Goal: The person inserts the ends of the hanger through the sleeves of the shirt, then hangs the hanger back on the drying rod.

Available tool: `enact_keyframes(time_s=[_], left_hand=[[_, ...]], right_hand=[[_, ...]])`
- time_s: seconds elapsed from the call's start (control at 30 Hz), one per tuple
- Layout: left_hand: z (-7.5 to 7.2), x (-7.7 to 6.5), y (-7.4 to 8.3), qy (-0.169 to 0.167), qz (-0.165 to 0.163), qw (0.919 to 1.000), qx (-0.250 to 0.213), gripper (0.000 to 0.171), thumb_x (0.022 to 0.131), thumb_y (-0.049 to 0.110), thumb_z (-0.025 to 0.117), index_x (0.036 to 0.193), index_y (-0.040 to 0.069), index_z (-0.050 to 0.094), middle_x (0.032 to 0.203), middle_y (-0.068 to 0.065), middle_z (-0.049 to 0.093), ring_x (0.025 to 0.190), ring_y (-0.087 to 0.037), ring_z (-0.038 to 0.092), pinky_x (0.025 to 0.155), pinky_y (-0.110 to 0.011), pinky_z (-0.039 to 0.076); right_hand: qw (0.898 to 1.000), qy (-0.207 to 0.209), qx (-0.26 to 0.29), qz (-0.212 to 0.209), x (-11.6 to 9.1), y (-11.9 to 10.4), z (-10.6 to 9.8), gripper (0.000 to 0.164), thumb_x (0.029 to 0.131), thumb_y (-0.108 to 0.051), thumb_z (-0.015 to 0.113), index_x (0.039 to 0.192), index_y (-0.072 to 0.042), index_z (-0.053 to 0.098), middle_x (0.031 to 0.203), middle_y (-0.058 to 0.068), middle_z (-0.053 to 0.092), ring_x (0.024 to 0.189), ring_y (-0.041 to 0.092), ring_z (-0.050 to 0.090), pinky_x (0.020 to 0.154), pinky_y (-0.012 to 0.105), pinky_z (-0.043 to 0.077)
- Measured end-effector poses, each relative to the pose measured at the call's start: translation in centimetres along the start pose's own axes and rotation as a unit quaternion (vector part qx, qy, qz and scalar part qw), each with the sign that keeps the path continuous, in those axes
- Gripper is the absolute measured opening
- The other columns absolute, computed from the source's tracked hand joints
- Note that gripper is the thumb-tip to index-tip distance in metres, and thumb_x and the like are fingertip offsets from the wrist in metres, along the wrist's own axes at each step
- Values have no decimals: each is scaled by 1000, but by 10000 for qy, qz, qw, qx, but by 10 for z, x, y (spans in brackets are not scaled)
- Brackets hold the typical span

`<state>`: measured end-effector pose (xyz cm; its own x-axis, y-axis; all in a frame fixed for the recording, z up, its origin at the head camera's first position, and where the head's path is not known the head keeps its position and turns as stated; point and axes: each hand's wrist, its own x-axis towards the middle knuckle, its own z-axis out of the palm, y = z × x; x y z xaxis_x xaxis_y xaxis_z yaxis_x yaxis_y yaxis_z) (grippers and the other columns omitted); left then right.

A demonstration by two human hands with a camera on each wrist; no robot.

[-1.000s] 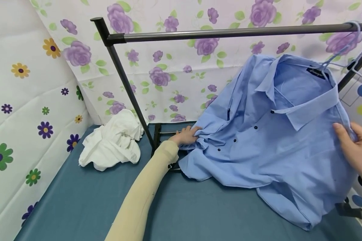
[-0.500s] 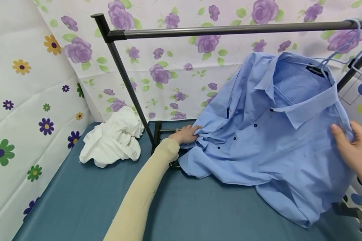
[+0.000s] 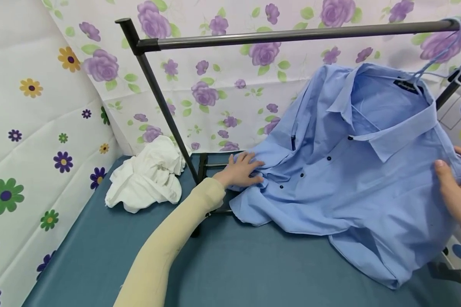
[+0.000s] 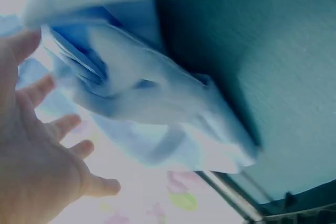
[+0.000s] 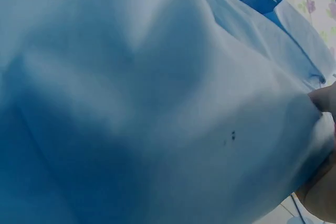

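A light blue button-up shirt with dark buttons hangs at a slant on a blue hanger, whose hook is over the rack's rail. My left hand is at the shirt's bunched sleeve, fingers spread. In the left wrist view the fingers of that hand are apart beside the folded sleeve cloth, holding none of it. On the far right, my right hand pinches the shirt's side near the shoulder, thumb in front and fingers behind. The shirt cloth fills most of the right wrist view.
A dark metal clothes rack spans the view, its left post slanting down to a base on the teal surface. A crumpled white garment lies left of the post. Flower-printed sheets hang behind and at the left.
My left hand has let go of the sleeve and spread its fingers. The right hand keeps its grip on the shirt, which has shifted slightly right in the view.
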<state>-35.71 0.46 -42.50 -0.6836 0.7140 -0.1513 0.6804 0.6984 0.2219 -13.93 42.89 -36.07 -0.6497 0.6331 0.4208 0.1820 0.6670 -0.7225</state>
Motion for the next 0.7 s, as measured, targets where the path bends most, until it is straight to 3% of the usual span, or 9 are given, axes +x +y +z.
enact_keyframes(time_s=[0.1, 0.2, 0.27, 0.47, 0.6, 0.7], left_hand=[[2, -10, 17, -195, 358, 9989, 233, 65, 100, 58, 51, 157, 29, 36, 167, -8, 16, 153, -35, 9, 114, -70, 7], [10, -22, 34, -457, 698, 9952, 507, 66, 99, 60, 53, 156, 30, 39, 167, -8, 17, 152, -34, 12, 114, -69, 9], [17, -29, 46, -587, 893, 9918, 695, 64, 99, 61, 52, 155, 32, 40, 167, -6, 17, 153, -34, 12, 115, -69, 10], [39, -57, 77, -761, 1497, 9812, 954, 57, 103, 57, 46, 155, 37, 39, 166, -1, 24, 152, -29, 17, 116, -65, 12], [49, -79, 88, -464, 1974, 9732, 1089, 54, 104, 53, 48, 154, 35, 40, 162, -1, 31, 150, -28, 23, 115, -65, 16], [51, -94, 90, -167, 2276, 9672, 1113, 54, 104, 52, 49, 154, 33, 42, 160, -2, 36, 149, -27, 28, 114, -64, 22]], right_hand=[[9997, 175, 92, -139, -3, -4, -1, 46, 106, -24, 50, 152, -32, 45, 123, -4, 58, 107, -3, 51, 101, 21, 38], [9988, 352, -29, -353, -7, -7, 0, 45, 108, -24, 47, 152, -33, 44, 146, 16, 51, 133, 18, 50, 112, 27, 32], [9980, 452, -96, -439, -9, -10, 0, 44, 108, -24, 46, 152, -31, 44, 149, 15, 49, 139, 28, 46, 114, 28, 31], [9960, 661, 11, -600, -17, -12, -2, 46, 107, -19, 48, 151, -30, 45, 151, 5, 49, 140, 11, 42, 114, 25, 28], [9929, 849, 24, -828, -21, -13, -3, 43, 107, -19, 48, 150, -26, 48, 150, 3, 50, 137, 12, 45, 112, 23, 29], [9940, 901, -58, -616, -26, -16, -5, 43, 108, -25, 44, 151, -29, 45, 152, 0, 47, 139, 17, 43, 115, 27, 29]])
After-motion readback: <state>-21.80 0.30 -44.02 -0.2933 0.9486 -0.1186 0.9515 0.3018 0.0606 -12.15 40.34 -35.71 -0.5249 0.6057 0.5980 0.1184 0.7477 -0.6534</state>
